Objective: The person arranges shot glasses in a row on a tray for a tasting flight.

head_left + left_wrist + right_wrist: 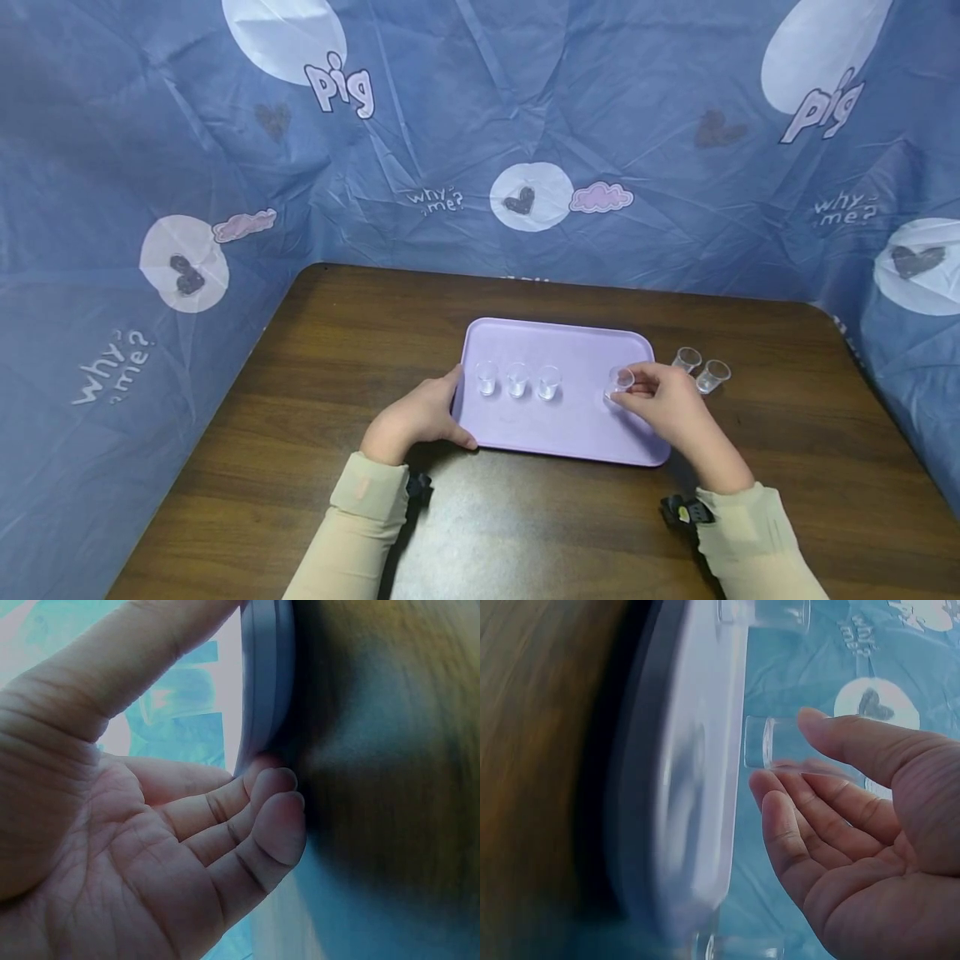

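A lilac tray (577,429) lies on the wooden table. Three small clear cups stand in a row on its left half: a left one (487,379), a middle one (517,381) and a right one (549,383). My right hand (671,408) pinches another clear cup (759,742) between thumb and fingers over the tray's right part; I cannot tell whether its base touches the tray. At the tray's left end, my left hand (423,412) spreads thumb and fingers around the near left corner, the fingertips (279,825) touching the rim.
Two more clear cups, a farther one (687,359) and a nearer one (712,377), are on the table just right of the tray, beyond my right hand. A blue printed cloth (450,250) hangs behind and beside the brown table (360,333).
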Motion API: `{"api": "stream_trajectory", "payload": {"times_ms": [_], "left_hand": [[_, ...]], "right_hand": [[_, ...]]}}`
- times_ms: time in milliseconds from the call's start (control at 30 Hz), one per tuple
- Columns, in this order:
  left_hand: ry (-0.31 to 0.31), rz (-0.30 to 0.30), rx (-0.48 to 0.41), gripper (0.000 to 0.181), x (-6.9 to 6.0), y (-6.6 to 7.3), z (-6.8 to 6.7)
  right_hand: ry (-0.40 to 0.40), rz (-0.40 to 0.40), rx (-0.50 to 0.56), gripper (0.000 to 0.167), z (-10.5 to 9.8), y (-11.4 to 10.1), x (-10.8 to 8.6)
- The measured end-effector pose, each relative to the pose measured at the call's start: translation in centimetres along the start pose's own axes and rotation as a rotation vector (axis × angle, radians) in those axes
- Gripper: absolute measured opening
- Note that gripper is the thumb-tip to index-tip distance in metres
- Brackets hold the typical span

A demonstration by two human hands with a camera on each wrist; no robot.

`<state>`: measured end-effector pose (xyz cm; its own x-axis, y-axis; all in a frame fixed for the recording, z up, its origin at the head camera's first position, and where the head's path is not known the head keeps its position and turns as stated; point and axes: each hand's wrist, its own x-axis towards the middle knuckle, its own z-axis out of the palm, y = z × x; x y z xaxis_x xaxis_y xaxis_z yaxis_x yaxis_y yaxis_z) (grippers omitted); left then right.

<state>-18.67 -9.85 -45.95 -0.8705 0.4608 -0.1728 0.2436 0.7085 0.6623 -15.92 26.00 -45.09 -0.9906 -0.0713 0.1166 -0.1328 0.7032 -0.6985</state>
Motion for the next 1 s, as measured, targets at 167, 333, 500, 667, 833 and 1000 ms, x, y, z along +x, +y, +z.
{"api": "stream_trajectory", "payload": {"times_ms": [167,333,500,667,833,1000], "left_hand": [[0.003,0.001,-0.005,0.109,-0.1,0.1,-0.1],[0.0,0.004,0.003,0.111,-0.1,0.1,-0.1],[-0.008,-0.002,0.01,0.114,-0.1,0.2,-0.1],[-0.012,-0.004,0.008,0.113,-0.2,0.3,-0.2],[-0.011,-0.012,0.005,0.112,-0.2,0.4,-0.2],[-0.007,-0.015,-0.006,0.111,-0.1,0.4,-0.2]], "right_hand": [[-0.029,-0.033,0.063,0.025,1.2,-0.9,0.5],[-0.04,-0.04,0.087,0.025,2.4,-1.3,0.9],[-0.057,-0.036,0.099,0.025,3.2,-1.6,1.2],[-0.065,-0.038,0.112,0.026,3.8,-1.9,1.4],[-0.069,-0.037,0.118,0.024,4.0,-2.0,1.5],[-0.075,-0.025,0.103,0.025,4.1,-1.9,1.5]]}}
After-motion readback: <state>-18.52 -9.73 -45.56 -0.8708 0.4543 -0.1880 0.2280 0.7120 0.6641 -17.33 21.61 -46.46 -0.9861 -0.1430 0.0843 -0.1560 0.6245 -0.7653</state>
